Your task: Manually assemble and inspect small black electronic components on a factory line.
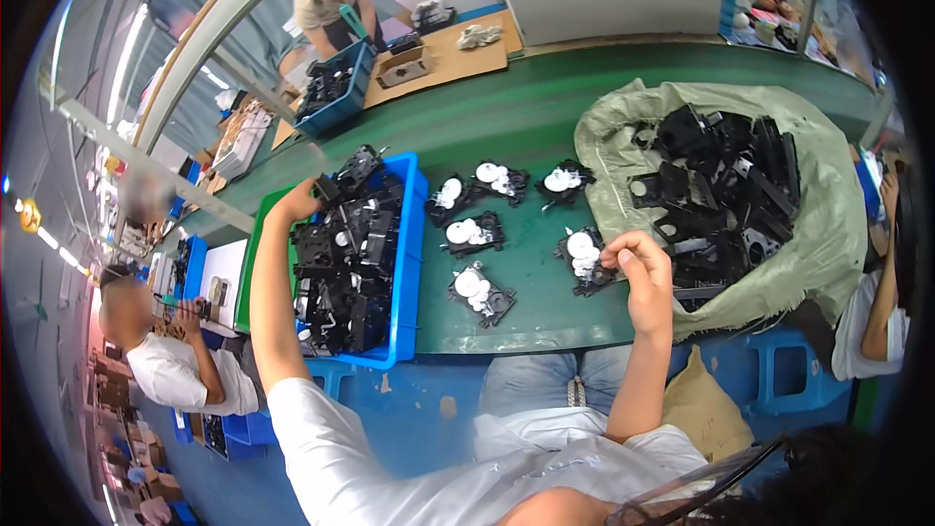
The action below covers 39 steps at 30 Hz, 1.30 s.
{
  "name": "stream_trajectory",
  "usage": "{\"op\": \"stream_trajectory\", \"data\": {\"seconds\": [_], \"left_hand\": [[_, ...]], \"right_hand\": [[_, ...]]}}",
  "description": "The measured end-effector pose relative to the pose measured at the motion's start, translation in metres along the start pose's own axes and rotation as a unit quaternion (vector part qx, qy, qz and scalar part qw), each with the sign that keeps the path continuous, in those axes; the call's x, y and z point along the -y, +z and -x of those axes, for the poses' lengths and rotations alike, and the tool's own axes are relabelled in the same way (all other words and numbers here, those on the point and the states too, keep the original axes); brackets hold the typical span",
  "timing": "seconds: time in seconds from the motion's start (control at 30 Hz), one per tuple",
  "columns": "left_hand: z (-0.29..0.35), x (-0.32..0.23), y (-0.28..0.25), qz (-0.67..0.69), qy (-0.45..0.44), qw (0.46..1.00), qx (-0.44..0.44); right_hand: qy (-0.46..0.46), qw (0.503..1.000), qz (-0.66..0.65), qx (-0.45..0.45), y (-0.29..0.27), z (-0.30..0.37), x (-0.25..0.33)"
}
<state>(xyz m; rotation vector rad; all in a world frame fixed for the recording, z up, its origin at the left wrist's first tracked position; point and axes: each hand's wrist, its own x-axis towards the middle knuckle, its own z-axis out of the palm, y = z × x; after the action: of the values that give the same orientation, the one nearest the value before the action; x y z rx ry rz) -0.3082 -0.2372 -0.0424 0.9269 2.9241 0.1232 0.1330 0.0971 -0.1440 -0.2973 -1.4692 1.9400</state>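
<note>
My left hand (298, 203) is at the far left corner of a blue bin (413, 253), its fingers closed on a black plastic part (329, 191) at the top of the pile. Black plastic assemblies (346, 263) fill that bin. On the right, my right hand (638, 278) is raised with thumb and fingertips pinched; what they hold, if anything, is too small to make out. Its fingertips are beside a black mechanism with white gears (583, 255). Several similar mechanisms (475, 290) lie apart on the green table (526, 317), white gears facing up.
A pale green woven sack (614, 136) with black plastic parts (721, 185) lies open at the right. Behind, another person (336, 5) works near a blue crate (355, 88) and a small cardboard box (404, 66). Blue stools (789, 370) stand below the table; people sit left and right.
</note>
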Motion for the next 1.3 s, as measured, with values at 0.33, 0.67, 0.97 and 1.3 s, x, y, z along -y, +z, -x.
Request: {"op": "stream_trajectory", "data": {"seconds": [0.33, 0.67, 0.97, 1.3], "left_hand": [[0.076, -0.262, 0.040, -0.109, 0.209, 0.969, -0.070], [0.008, -0.313, 0.134, -0.104, 0.273, 0.956, -0.011], [0.001, -0.308, 0.156, -0.036, 0.267, 0.958, -0.099], [0.044, -0.332, 0.052, 0.111, 0.241, 0.916, -0.299]], "right_hand": [[0.014, 0.963, 0.054, -0.263, -0.012, -0.025, 0.028], [-0.084, 0.692, 0.713, -0.076, -0.054, -0.132, -0.002], [0.054, 0.511, 0.844, 0.156, -0.062, -0.164, 0.020], [0.029, 0.726, 0.670, 0.149, -0.056, -0.168, 0.063]]}}
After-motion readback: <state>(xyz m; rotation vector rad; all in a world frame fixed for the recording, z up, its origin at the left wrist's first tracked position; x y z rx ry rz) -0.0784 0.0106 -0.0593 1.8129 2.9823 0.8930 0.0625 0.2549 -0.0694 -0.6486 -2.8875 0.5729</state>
